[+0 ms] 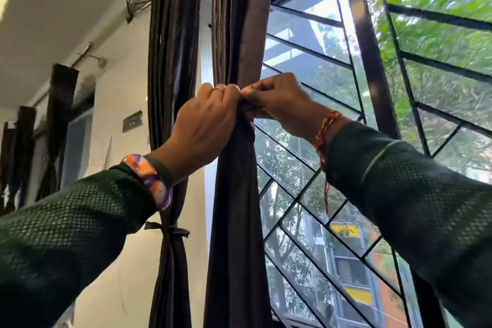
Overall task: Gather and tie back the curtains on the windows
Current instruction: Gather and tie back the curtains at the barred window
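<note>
A dark brown curtain (pixel 237 208) hangs gathered into a narrow bunch at the left edge of the window (pixel 314 66). My left hand (pixel 205 125) grips the bunch from the left, fingers wrapped around the fabric. Meeting it from the right, my right hand (pixel 279 104) pinches the fabric or a tie at the same spot; what the fingertips hold is hidden. Left of it, a second dark curtain (pixel 173 61) hangs bunched, bound low down by a thin dark tie (pixel 167 229).
The window has a black metal grille (pixel 372 66) with diagonal bars, trees and a building beyond. A cream wall (pixel 117 104) runs to the left, with more dark curtains (pixel 60 120) on a rod farther along and cables near the ceiling.
</note>
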### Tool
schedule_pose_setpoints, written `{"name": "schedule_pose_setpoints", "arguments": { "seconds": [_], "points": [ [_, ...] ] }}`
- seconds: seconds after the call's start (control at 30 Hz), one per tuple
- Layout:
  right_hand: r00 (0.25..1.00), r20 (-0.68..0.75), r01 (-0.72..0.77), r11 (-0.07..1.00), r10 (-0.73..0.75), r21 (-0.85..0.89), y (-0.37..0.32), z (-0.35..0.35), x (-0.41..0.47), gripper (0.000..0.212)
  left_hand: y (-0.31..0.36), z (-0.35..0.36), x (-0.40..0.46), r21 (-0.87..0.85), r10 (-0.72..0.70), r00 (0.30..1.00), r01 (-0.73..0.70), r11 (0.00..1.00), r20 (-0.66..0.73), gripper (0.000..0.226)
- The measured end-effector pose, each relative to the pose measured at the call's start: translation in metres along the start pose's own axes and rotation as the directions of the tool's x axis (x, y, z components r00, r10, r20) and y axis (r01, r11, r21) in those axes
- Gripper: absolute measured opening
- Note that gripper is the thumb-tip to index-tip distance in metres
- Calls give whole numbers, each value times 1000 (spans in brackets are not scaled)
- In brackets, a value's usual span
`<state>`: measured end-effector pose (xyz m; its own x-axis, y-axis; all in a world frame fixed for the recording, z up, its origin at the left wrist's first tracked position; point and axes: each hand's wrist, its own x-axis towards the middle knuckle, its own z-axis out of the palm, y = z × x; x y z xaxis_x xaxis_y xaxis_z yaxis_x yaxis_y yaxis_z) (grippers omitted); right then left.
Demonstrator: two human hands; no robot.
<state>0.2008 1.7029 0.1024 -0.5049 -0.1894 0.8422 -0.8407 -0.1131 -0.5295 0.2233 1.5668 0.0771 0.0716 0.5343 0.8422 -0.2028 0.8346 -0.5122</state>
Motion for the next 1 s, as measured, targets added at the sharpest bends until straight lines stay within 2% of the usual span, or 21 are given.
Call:
{"name": "schedule_pose_setpoints", "arguments": {
  "seconds": [0.13,0.2,0.23,0.27,0.33,0.4,0.5,0.53,0.6,0.7,0.8,0.9,1.0],
  "points": [
    [999,-5,-46,998,46,-49,14,0,3,8,-9,10,-1,122,248,969,-247,961,10,23],
    [997,-72,-25,997,19,-72,23,-1,2,7,-6,7,0,80,286,956,-291,954,67,19],
    [992,-123,-11,996,0,-89,29,-2,1,12,-1,3,0,15,236,964,-240,971,125,18],
    [986,-163,-3,993,-16,-118,33,-3,-2,16,4,0,1,-68,141,972,-131,989,188,20],
    [989,-144,-18,987,-5,-158,39,-5,-11,16,9,0,5,-221,-73,944,150,964,321,23],
    [996,-34,-92,989,88,-119,42,-5,-27,13,9,-1,10,-359,-157,834,387,849,528,24],
    [973,121,-205,977,197,58,44,-11,-44,25,2,-2,18,-476,-147,624,708,521,768,16],
    [970,146,-210,974,196,86,44,-13,-47,29,1,-4,19,-459,-138,567,766,451,812,15],
    [979,130,-163,985,155,53,44,-13,-50,25,4,-5,20,-436,-107,508,814,383,855,17],
    [996,-9,-85,996,85,-25,48,-13,-51,15,9,-6,21,-452,-50,486,843,293,873,23],
    [992,-68,-103,995,103,9,51,-17,-50,13,13,-9,17,-473,-36,485,865,168,874,32],
    [992,-66,-109,994,108,-12,52,-21,-50,12,17,-7,7,-506,-118,508,861,45,853,22],
    [989,-43,-142,990,141,-2,47,-21,-50,12,21,0,-4,-552,-233,513,819,-157,826,26]
  ]
}}
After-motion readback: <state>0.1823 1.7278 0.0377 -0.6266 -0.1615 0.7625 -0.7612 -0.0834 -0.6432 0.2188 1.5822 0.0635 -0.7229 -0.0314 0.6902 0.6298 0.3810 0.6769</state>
